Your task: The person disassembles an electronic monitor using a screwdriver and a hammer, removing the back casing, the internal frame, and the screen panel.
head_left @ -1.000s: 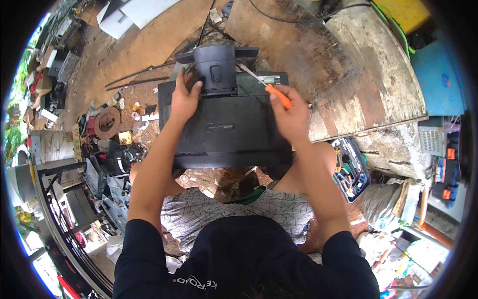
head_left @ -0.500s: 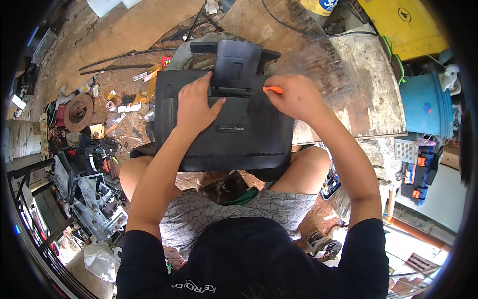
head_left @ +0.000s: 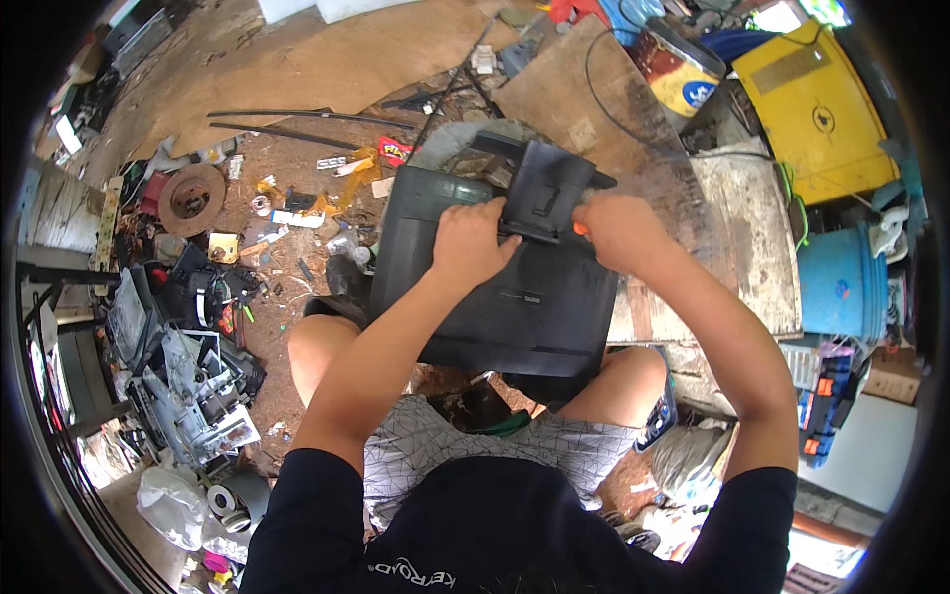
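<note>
A black monitor (head_left: 554,332) lies face down across my thighs, its back panel up. Its stand (head_left: 542,188) sticks out past the far edge, joined at the neck. My left hand (head_left: 469,243) rests on the panel beside the stand's neck, with fingertips touching the neck and thumb stretched toward its base. To the right of the neck, my right hand (head_left: 623,231) is closed around a small orange tool (head_left: 580,229). Only a bit of orange shows at the fingers; the tool's tip and kind are hidden.
A wooden board (head_left: 732,247) lies at the right, by a blue bucket (head_left: 841,282) and a yellow case (head_left: 821,119). Scrap metal parts (head_left: 193,386) are heaped at the left, near a rusty disc (head_left: 193,198). Black strips (head_left: 287,134) lie on the littered ground ahead.
The whole view has shifted, so the monitor and both hands appear lower and further right, with the monitor slightly turned. Both hands keep about the same places by the stand's neck.
</note>
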{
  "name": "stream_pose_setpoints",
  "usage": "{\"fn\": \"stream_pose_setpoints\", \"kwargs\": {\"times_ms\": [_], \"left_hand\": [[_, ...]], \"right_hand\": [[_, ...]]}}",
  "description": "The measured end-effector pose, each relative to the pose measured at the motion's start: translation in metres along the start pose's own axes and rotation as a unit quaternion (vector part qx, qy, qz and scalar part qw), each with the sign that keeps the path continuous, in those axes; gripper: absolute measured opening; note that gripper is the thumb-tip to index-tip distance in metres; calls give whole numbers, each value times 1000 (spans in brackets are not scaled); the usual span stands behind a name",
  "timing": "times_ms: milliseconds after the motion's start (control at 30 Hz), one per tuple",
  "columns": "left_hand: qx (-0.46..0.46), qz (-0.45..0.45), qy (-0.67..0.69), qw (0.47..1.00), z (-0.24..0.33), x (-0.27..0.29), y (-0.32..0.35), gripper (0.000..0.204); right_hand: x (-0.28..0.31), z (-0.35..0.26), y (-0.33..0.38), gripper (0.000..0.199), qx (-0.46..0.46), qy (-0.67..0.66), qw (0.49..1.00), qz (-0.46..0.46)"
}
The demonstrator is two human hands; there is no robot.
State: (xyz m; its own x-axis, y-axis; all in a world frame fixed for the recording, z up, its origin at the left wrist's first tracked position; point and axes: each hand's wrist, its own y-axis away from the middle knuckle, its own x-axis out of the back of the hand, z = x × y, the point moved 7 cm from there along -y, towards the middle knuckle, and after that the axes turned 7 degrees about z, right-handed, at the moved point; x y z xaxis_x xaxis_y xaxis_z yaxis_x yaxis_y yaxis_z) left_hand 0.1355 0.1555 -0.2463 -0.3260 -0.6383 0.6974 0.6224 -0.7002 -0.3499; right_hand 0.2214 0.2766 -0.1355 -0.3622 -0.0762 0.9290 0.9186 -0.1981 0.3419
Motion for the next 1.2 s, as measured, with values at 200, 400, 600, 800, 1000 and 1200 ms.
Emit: {"fn": "stream_pose_setpoints", "kwargs": {"times_ms": [200, 400, 600, 800, 1000, 1200], "left_hand": [[13, -1, -11, 1000, 2, 4, 2, 52], [11, -60, -44, 997, 4, 2, 0, 40], [-12, -66, -70, 995, 5, 1, 3, 32], [-18, -82, -61, 995, 3, -1, 6, 35], [-20, -97, -75, 992, 3, 0, 9, 39], [-12, -61, -23, 998, 2, 3, 5, 38]], "right_hand": [[2, 0, 10, 15, -4, -141, 982, 124], [-1, 10, 17, 16, -21, -244, 949, 199], [-10, 16, 20, 22, -159, -124, 972, 118], [8, 3, 17, 29, -39, -110, 982, 148], [-5, 15, 18, 33, -123, -105, 980, 112], [0, 9, 20, 40, -59, -94, 975, 193]]}}
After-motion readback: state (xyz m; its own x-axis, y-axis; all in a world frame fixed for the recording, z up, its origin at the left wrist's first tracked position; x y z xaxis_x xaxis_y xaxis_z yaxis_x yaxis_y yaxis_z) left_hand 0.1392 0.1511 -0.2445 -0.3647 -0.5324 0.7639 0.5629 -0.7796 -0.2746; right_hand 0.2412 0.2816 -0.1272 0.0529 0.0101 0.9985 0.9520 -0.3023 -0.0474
